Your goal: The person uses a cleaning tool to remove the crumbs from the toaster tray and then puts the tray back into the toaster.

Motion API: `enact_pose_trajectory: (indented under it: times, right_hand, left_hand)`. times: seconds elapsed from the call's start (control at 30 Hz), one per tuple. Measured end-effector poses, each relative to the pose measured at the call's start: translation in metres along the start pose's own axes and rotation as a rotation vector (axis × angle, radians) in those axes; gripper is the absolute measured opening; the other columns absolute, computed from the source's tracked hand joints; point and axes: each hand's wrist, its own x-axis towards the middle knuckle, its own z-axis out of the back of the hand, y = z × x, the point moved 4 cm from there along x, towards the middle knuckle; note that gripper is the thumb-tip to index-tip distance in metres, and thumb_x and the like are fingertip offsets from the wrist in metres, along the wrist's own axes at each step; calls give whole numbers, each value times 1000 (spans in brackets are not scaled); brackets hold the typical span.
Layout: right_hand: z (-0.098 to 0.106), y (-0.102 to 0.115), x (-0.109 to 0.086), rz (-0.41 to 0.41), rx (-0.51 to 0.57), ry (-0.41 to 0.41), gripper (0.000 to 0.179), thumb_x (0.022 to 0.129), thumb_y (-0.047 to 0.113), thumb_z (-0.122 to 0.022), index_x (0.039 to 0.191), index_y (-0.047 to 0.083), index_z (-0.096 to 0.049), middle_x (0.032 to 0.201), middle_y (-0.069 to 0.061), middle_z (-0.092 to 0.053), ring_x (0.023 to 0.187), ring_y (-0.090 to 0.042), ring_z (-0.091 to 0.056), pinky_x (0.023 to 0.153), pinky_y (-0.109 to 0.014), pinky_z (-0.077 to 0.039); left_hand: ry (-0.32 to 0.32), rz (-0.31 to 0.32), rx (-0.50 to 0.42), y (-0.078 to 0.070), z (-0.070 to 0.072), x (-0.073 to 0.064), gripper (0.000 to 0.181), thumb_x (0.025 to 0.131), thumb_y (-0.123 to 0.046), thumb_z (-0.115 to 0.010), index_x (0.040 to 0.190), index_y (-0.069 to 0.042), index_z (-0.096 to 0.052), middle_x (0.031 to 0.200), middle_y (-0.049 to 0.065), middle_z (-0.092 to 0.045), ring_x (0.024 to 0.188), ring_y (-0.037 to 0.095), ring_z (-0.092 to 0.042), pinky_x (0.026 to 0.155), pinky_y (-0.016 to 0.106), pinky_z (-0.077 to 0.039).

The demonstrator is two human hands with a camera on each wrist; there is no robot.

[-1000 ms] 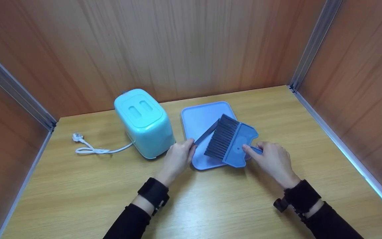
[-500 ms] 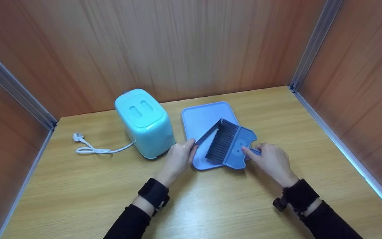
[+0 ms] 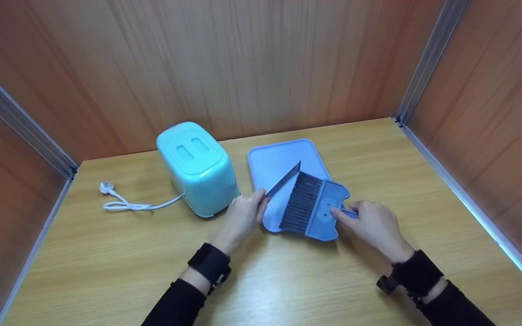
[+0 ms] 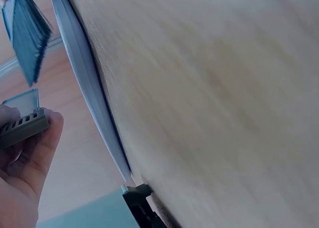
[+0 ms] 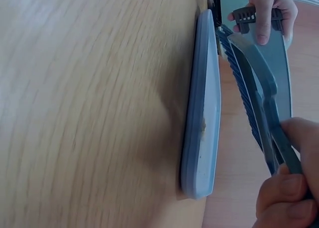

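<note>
My left hand (image 3: pixel 243 213) pinches the dark slotted grip (image 4: pixel 25 127) of a thin, flat crumb tray (image 3: pixel 283 180), which is tilted almost edge-on in the head view. In my right hand (image 3: pixel 372 224) is the handle of a blue hand brush (image 3: pixel 326 206), thumb along its top. Its dark bristles (image 3: pixel 301 203) point left, beside the crumb tray. Both are held over a blue rectangular tray (image 3: pixel 272 158) lying on the table. In the right wrist view, a small brownish crumb (image 5: pixel 203 125) shows on the blue tray.
A turquoise toaster (image 3: pixel 204 181) with a lid on top stands left of the blue tray, close to my left hand. Its white cord (image 3: pixel 127 206) and plug lie to the left on the wooden table (image 3: pixel 270 280). Wood panels (image 3: pixel 252 68) enclose the back and sides.
The brush has moved down along the crumb tray toward me, its bristles now lower and clear of the crumb tray's far end. My left hand has stayed nearly still.
</note>
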Motion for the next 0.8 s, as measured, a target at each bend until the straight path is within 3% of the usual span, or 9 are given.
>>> enact_pose_trajectory:
  times: [0.3, 0.8]
  right_hand:
    - [3, 11, -4, 123, -37, -74, 64, 98, 61, -71, 64, 23, -33, 61, 11, -25, 54, -8, -26, 52, -24, -18]
    - [-5, -2, 10, 72, -67, -63, 65, 99, 65, -67, 65, 20, -33, 62, 9, -25, 55, -10, -26, 53, -25, -17]
  left_hand:
    - [14, 23, -35, 0, -1, -2, 15, 108, -10, -63, 93, -6, -64, 71, 2, -61, 61, 12, -54, 49, 21, -42]
    - [35, 42, -63, -3, 2, 0, 14, 107, -12, -64, 95, -6, -66, 72, 3, -67, 63, 13, -61, 53, 23, -50]
